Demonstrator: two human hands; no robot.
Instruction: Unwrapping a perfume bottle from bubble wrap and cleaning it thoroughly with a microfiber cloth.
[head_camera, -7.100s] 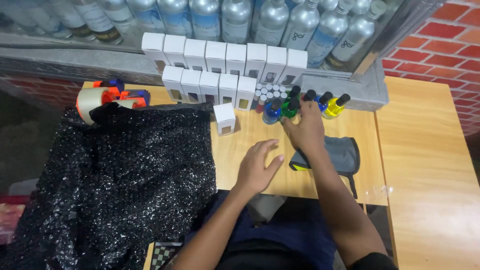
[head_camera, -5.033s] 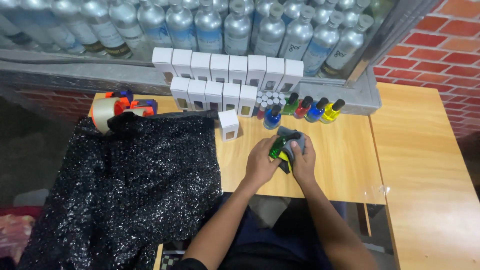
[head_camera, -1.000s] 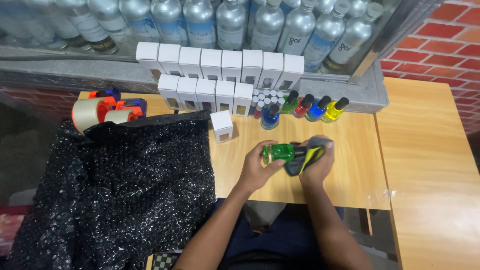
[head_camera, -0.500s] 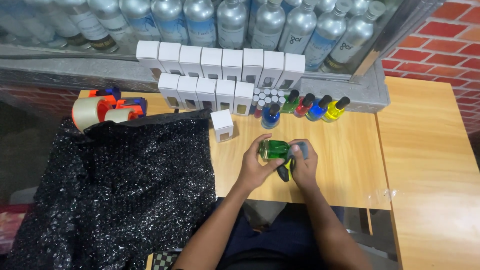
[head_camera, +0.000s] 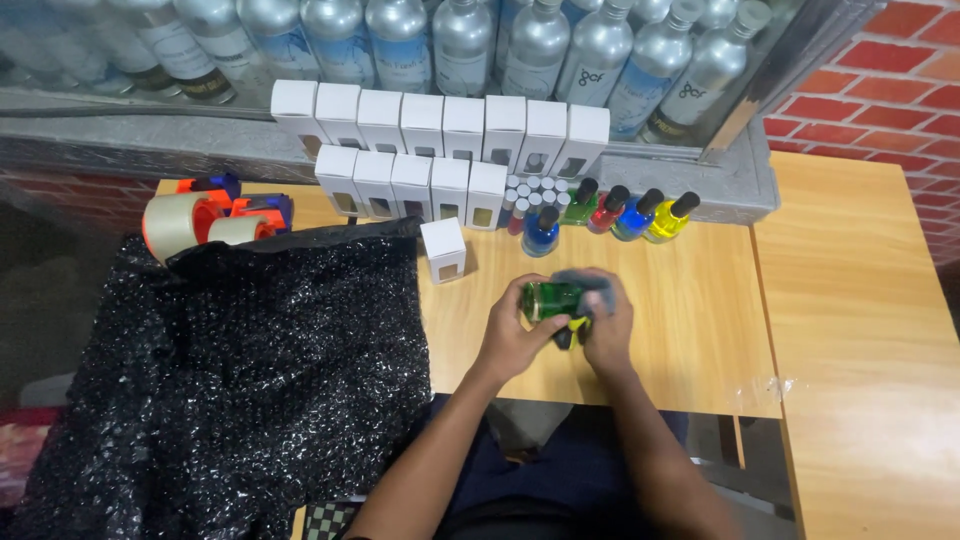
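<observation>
L hand (head_camera: 512, 335): fingers curled round green bottle (head_camera: 550, 299), thumb on near side, other fingers over the far side; closed grip on the glass.
R hand (head_camera: 606, 325): closed on cloth (head_camera: 578, 281) (grey, yellow edge), pressing it against bottle's R end; fingertips hidden under cloth.
Green bottle: lying on its side, held above table (head_camera: 680, 320) between both hands, approx. centre of view. Body shows between L thumb and fingers; cap end covered by cloth, not visible.
Cloth: wrapped over bottle top and R side, touching bottle; a dark fold hangs below R hand.
Table: wood, light.
Loose box (head_camera: 444, 250): white, upright, left of hands, apart from them.
Blue bottle (head_camera: 541, 232): upright, just beyond hands.
Bottle row (head_camera: 628, 212): green, red, blue, yellow w/ black caps, at table's far edge.
Box rows (head_camera: 420, 180): white, two tiers, far side.
Bubble wrap (head_camera: 250, 370): black, covers L part of table.
Tape (head_camera: 180, 222): w/ orange dispenser, far L.
</observation>
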